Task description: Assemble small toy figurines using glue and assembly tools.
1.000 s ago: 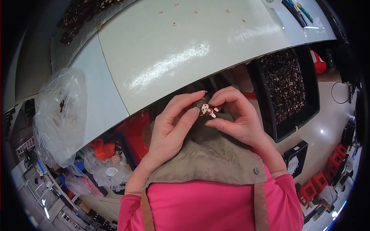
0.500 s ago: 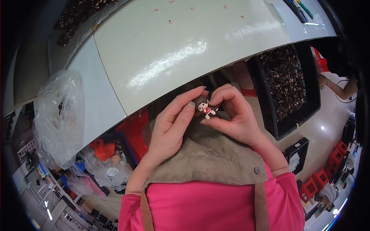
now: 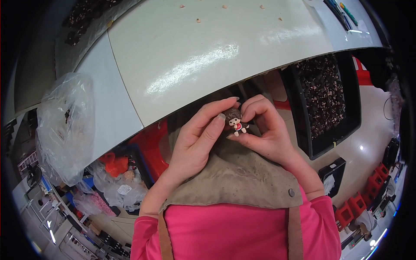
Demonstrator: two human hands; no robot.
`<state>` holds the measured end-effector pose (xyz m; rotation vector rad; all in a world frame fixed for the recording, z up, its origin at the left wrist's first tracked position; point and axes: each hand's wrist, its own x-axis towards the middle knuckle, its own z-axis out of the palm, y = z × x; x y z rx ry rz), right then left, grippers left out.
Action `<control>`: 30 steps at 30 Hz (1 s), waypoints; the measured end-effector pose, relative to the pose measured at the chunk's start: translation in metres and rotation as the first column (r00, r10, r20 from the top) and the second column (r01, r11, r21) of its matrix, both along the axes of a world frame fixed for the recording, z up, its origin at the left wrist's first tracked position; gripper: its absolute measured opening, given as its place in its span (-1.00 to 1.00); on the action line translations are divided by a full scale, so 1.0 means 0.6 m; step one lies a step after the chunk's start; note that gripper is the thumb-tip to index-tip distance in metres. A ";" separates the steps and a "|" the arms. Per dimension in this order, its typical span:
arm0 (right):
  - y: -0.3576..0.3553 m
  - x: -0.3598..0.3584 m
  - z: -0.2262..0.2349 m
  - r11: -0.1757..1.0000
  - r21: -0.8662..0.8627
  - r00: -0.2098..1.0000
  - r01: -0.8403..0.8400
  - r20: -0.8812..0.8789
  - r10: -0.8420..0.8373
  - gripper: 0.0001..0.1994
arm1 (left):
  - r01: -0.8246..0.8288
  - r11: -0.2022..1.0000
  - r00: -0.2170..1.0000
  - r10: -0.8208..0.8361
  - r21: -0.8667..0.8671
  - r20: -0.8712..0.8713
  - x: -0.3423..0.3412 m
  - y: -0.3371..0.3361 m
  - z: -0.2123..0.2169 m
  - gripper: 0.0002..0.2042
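A tiny doll figure [image 3: 235, 122] with brown hair and a red and white body sits between both hands, just below the table's near edge. My left hand [image 3: 197, 138] presses its fingertips against the figure's head from the left. My right hand [image 3: 264, 132] pinches the figure from the right, thumb under it and fingers curled over the top. Both hands hover above a grey-brown apron [image 3: 234, 177] worn over a pink shirt.
A glossy cream table [image 3: 208, 56] spans the top, with a few small pale bits near its far edge. A black tray [image 3: 325, 97] of small dark pieces stands to the right. A clear plastic bag [image 3: 65, 125] hangs at the left. Red crates and bags lie below.
The figure has been turned a little between the fingers, so its red and white body now shows more; both hands stay in the same place.
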<state>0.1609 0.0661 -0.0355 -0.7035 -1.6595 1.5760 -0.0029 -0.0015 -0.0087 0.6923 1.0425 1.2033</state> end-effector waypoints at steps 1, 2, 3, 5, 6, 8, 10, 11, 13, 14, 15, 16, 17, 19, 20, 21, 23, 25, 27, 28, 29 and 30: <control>0.000 0.000 -0.001 1.000 -0.001 1.000 -0.001 0.002 0.001 -0.66 | -0.001 1.000 1.000 0.001 -0.001 0.000 0.000 0.000 0.000 -0.63; 0.000 0.000 -0.002 1.000 -0.003 1.000 -0.001 0.004 0.001 -0.66 | -0.002 1.000 1.000 0.003 -0.011 0.021 -0.001 0.000 -0.001 -0.63; 0.000 0.000 -0.002 1.000 -0.003 1.000 -0.001 0.004 0.001 -0.66 | -0.003 1.000 0.999 0.004 -0.022 0.042 -0.001 0.000 -0.001 -0.63; 0.001 0.001 -0.002 1.000 0.017 1.000 -0.002 0.020 0.002 -0.66 | -0.023 0.999 0.998 0.024 -0.024 0.052 0.001 -0.001 -0.002 -0.64; 0.001 0.001 -0.001 1.000 0.016 1.000 -0.003 0.020 0.003 -0.66 | -0.043 0.999 0.997 0.045 -0.025 0.061 0.002 -0.002 -0.003 -0.65; 0.002 0.000 0.003 1.000 0.010 0.999 -0.013 0.032 0.013 -0.65 | -0.036 0.999 0.992 0.039 -0.031 0.122 0.001 -0.001 -0.004 -0.67; 0.002 -0.001 0.004 1.000 0.009 0.999 -0.010 0.032 0.010 -0.65 | -0.028 0.999 0.983 0.034 -0.037 0.182 0.001 -0.001 -0.004 -0.68; 0.002 -0.001 0.004 1.000 0.009 0.999 -0.004 0.033 0.004 -0.64 | -0.037 0.997 0.980 0.050 -0.071 0.194 0.000 0.000 -0.006 -0.68; 0.002 -0.002 0.002 1.000 -0.013 1.000 0.007 0.009 -0.007 -0.64 | -0.043 0.993 0.977 0.065 -0.106 0.205 0.000 0.001 -0.007 -0.68; 0.002 -0.002 0.001 0.999 -0.034 1.000 0.016 -0.015 -0.016 -0.63 | -0.050 0.994 0.973 0.070 -0.096 0.221 0.001 0.001 -0.007 -0.68; 0.003 0.001 0.001 0.999 -0.035 1.000 0.016 -0.015 -0.016 -0.63 | -0.057 0.995 0.969 0.076 -0.087 0.237 0.001 0.002 -0.007 -0.68; 0.005 0.005 0.000 0.999 -0.032 0.999 -0.026 0.017 0.027 -0.61 | -0.057 0.995 0.969 0.076 -0.087 0.237 0.002 0.002 -0.005 -0.68; 0.006 0.007 0.000 0.997 -0.029 0.996 -0.067 0.049 0.069 -0.59 | -0.061 0.993 0.966 0.084 -0.099 0.246 0.002 0.003 -0.004 -0.68; 0.007 0.008 0.000 0.998 0.007 0.996 -0.055 0.068 0.055 -0.60 | -0.064 0.992 0.963 0.091 -0.111 0.255 0.003 0.005 0.002 -0.67; 0.007 0.008 0.000 0.998 0.042 0.995 -0.046 0.086 0.042 -0.60 | -0.075 0.986 0.951 0.117 -0.152 0.287 0.004 0.005 0.006 -0.66; 0.008 0.006 0.003 0.998 0.042 0.995 -0.047 0.086 0.043 -0.60 | -0.085 0.978 0.937 0.144 -0.192 0.318 0.005 0.004 0.008 -0.65; 0.010 0.003 0.010 0.969 0.248 0.991 0.003 0.131 -0.036 -0.64 | -0.060 0.984 0.942 0.111 -0.168 0.318 0.002 0.000 0.002 -0.64; 0.007 0.003 0.015 0.966 0.258 0.990 -0.013 0.140 -0.024 -0.63 | -0.036 0.989 0.946 0.080 -0.143 0.315 -0.002 -0.005 -0.005 -0.64; 0.005 0.003 0.015 0.963 0.268 0.989 -0.025 0.149 -0.016 -0.61 | 0.005 0.989 0.878 0.065 -0.146 0.474 -0.007 -0.006 -0.010 -0.67; 0.004 0.002 0.014 0.964 0.265 0.987 -0.001 0.155 -0.042 -0.61 | 0.005 0.989 0.878 0.065 -0.145 0.473 -0.006 -0.005 -0.007 -0.67; 0.004 0.002 0.013 0.965 0.262 0.985 0.023 0.162 -0.067 -0.60 | -0.009 0.988 0.874 0.084 -0.157 0.478 -0.003 -0.002 -0.002 -0.67; 0.003 0.002 0.013 0.965 0.262 0.985 0.022 0.161 -0.067 -0.60 | -0.022 0.986 0.870 0.102 -0.168 0.482 -0.001 0.000 0.001 -0.66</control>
